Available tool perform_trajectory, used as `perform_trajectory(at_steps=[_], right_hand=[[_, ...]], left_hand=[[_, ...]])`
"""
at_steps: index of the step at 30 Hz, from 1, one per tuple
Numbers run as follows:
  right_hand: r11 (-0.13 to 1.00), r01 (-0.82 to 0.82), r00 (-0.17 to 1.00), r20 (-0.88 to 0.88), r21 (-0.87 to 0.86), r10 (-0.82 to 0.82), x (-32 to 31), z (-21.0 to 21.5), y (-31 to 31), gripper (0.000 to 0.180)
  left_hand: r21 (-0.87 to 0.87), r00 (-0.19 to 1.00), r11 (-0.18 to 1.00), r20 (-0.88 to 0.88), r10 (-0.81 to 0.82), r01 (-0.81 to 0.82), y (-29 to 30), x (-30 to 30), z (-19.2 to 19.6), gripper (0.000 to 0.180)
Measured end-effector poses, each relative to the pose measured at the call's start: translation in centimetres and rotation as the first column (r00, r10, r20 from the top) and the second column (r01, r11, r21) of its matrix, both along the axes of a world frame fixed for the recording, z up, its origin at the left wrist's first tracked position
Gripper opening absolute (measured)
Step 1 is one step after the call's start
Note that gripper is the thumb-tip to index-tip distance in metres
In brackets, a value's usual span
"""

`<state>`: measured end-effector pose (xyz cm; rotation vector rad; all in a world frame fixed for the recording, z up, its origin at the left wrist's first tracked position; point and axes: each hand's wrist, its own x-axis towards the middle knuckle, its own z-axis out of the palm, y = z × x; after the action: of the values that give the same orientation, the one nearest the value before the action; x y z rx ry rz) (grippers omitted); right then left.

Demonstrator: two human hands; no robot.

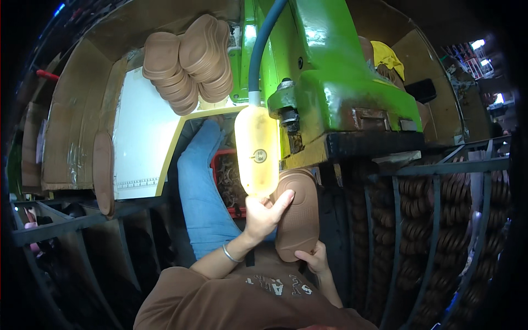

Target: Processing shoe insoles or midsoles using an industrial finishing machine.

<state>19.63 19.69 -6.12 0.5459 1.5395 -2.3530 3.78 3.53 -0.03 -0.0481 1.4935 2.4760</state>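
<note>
A brown shoe sole (297, 220) with a patterned face is held upright between both hands, in front of the green machine (341, 88). My left hand (260, 219) grips the upper left side of the sole, its thumb pressed on the face; the other fingers are partly hidden. At the lower right end, my right hand (318, 259) has its thumb on the sole's face and its fingers behind the edge. A pale yellow, glowing lamp-like piece (257, 148) on a blue flexible neck hangs just above my left hand and overlaps the sole's upper left side.
Stacked brown soles (181, 66) stand on a white board (135, 148) at the left, where one sole (103, 173) leans on edge. A red crate (237, 212) sits below. Metal racks (451, 165) with many brown soles flank the right. A yellow cloth (388, 57) lies behind the machine.
</note>
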Motion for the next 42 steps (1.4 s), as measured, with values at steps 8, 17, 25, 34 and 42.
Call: perform_trajectory(at_steps=[8, 17, 25, 34, 42], right_hand=[[0.994, -0.108, 0.994, -0.012, 0.012, 0.108, -0.2, -1.9, -2.7, 0.037], [0.966, -0.242, 0.97, -0.047, -0.088, 0.238, -3.2, -0.1, -6.3, 0.027], [0.985, 0.168, 0.986, 0.017, -0.048, -0.167, 0.2, 0.9, -0.9, 0.048], [0.868, 0.479, 0.868, -0.216, 0.129, -0.447, -3.3, 3.3, 6.1, 0.037], [0.842, 0.525, 0.832, -0.285, 0.123, -0.477, -9.1, 5.7, 10.3, 0.029]], left_hand=[[-0.372, 0.894, 0.917, -0.446, -0.042, -0.143, 0.8, 1.7, 0.6, 0.062], [-0.583, 0.899, 0.808, -0.392, -0.194, -0.08, -2.2, -2.0, 0.9, 0.021], [-0.192, 0.995, 0.98, -0.082, -0.062, 0.045, -1.4, 0.4, -1.1, 0.029], [0.109, 0.996, 0.992, -0.068, -0.055, 0.063, 0.9, -0.4, 0.0, 0.045], [0.024, 0.989, 0.989, 0.041, -0.145, 0.144, 0.1, -2.0, 0.6, 0.033]])
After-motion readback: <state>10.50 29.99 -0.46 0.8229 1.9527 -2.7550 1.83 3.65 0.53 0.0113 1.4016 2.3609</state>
